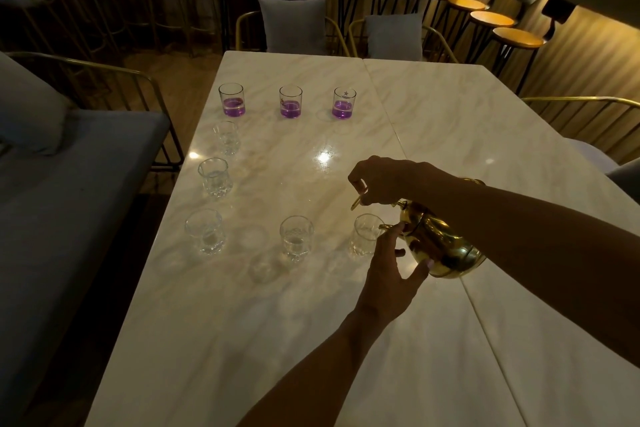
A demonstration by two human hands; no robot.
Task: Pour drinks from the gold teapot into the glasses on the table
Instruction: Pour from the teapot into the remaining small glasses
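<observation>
Teapot [436, 246] tilted, spout over nearest glass [367, 234] on counter [433, 107], presumably to pour. Right grip [379, 180] curled round handle; left grip [391, 267] spread wide against body, apparently steadying.

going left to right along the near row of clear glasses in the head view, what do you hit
Left clear glass → middle clear glass → right clear glass → left hand steadying the pot → gold teapot, tilted and held by the right hand.
</observation>
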